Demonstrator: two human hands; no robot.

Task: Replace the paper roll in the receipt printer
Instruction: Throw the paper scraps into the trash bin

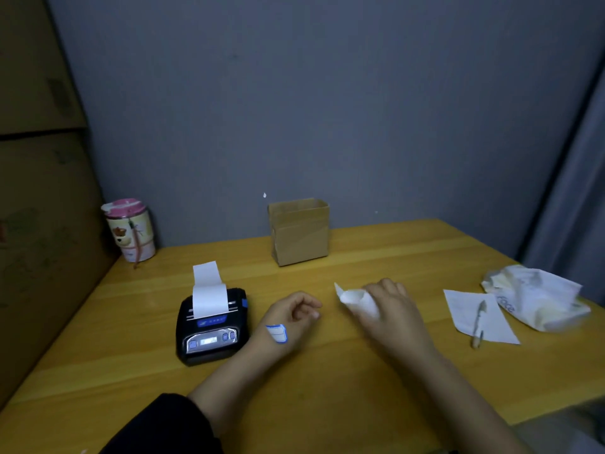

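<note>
The receipt printer [212, 326] sits on the left half of a yellow wooden table [360, 371], its lid down and a strip of white paper [209, 290] standing up out of the slot. The table is pushed into a corner against a grey wall [294, 109], with stacked cardboard boxes [39, 191] along the left and a grey curtain [576, 191] at the right.

The left hand [289, 314] rests just right of the printer, fingers loosely curled, gripping nothing; a blue-edged label [276, 333] is stuck on its wrist. The right hand [389, 306] is clenched around a crumpled piece of white paper [355, 298], held above the table, well apart from the printer. It is blurred, so whether it is loose paper or part of a roll cannot be told.

A small brown carton [299, 231] stands by the wall. A lidded pink-and-cream cup [131, 229] stands in the far left corner. At the right lie a sheet [479, 317] with a pen [478, 322] on it and a rumpled white packet [537, 298], its print unreadable.
</note>
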